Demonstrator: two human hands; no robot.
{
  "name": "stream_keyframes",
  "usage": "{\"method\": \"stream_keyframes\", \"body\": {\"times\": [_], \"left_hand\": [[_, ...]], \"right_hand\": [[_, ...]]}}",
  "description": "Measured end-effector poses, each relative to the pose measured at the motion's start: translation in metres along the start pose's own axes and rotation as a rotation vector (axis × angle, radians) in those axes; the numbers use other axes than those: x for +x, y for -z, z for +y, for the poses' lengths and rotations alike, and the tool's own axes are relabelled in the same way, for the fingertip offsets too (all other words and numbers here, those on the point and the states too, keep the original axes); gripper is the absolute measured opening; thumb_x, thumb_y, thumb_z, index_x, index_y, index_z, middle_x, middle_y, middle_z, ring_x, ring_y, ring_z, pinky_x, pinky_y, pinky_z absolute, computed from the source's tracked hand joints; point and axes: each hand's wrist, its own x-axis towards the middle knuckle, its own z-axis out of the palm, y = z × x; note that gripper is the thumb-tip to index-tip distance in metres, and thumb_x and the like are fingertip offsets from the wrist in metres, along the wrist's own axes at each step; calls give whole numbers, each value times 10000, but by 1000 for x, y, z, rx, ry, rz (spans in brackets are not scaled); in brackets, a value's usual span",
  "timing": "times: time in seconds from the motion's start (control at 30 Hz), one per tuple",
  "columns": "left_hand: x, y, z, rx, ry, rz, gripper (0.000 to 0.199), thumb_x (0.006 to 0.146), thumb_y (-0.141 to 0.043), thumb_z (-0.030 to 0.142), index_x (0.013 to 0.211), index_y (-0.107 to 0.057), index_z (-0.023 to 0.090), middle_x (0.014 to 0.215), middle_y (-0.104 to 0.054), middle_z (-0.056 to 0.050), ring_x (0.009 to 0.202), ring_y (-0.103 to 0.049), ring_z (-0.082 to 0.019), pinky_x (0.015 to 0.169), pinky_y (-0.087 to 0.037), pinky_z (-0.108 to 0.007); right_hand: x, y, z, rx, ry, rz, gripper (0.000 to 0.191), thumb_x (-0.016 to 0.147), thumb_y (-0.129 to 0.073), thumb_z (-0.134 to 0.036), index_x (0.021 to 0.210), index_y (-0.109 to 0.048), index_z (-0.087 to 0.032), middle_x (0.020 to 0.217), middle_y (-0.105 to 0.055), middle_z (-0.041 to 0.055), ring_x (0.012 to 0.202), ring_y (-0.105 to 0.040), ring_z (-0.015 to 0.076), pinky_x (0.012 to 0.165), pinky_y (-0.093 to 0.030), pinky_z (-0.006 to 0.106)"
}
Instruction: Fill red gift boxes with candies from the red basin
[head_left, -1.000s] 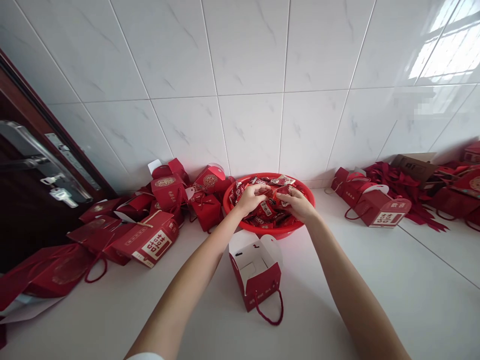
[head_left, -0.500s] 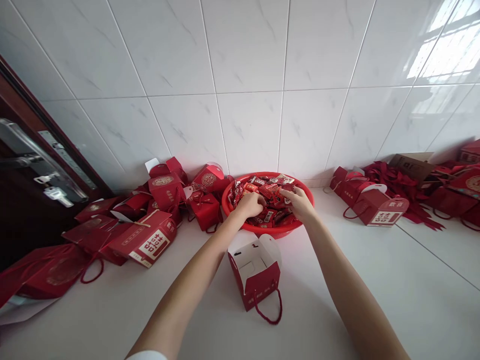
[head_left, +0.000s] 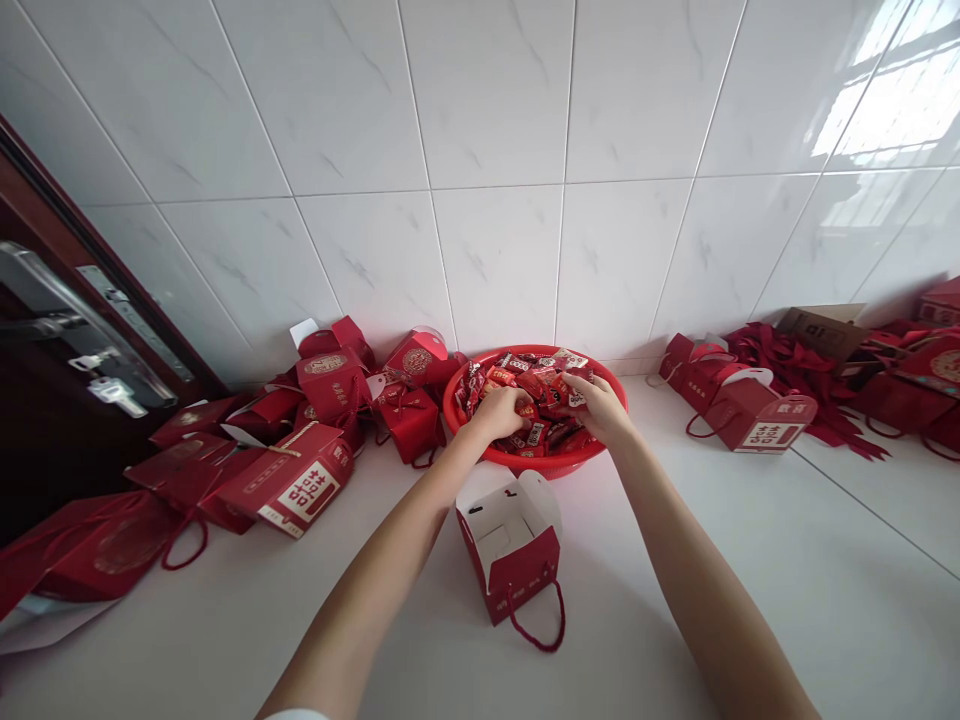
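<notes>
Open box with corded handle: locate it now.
In the head view, the open box stands on the white table slightly right of lower centre, on the near side of the red basin, between the left forearm and right forearm.

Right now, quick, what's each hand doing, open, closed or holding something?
Left hand: fingers curled at the packets; a hold can't be told.
Right hand: fingertips at the packets; open or gripping can't be told.
</notes>
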Motion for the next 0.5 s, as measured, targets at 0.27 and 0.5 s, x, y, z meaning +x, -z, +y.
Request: {"method": "stream_keyframes", "body": {"times": [0.27,0.5], "left_hand": [[2,-1,-2,-14,7,164,297,772,-708,125,1057,-767,182,1089,-770,-85,1051,-710,-275,968,-556,-366],[3,2,-3,46,-26,274,354,790,-596,34,1063,-768,179,1158,-724,-115,1171,-633,-300,1051,-504,-445]], "right_hand": [[-1,-2,0,22,6,33,184,610,-821,-289,725,-712,-196,757,-734,26,773,-686,217,595,-614,323],[-2,-2,-3,58,54,103,226,612,-832,-306,712,-655,-208,716,-696,-1,686,-665,185,536,-576,284]]}}
